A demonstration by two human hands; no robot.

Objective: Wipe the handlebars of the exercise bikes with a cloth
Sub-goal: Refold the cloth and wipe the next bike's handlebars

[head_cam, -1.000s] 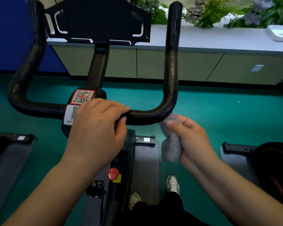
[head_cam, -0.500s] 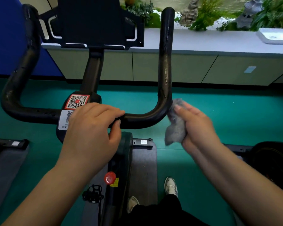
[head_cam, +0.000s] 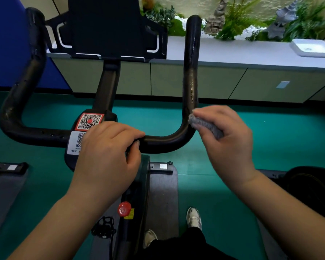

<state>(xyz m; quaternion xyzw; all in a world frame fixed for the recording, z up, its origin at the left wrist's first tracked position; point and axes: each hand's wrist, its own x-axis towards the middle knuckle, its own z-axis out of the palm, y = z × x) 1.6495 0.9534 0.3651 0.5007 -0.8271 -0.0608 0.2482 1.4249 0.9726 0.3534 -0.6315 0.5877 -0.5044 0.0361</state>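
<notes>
Gripping the black handlebar (head_cam: 163, 141) just right of its centre, the left hand (head_cam: 105, 158) curls round the crossbar. The right hand (head_cam: 227, 139) clutches a grey cloth (head_cam: 204, 126), pressed against the right upright's bend.

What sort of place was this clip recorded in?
Most likely a gym or fitness room. The person grips an exercise bike's handlebar, dark equipment bases sit on either side on green rubber-like flooring, and a QR code sticker suggests shared equipment.
</notes>
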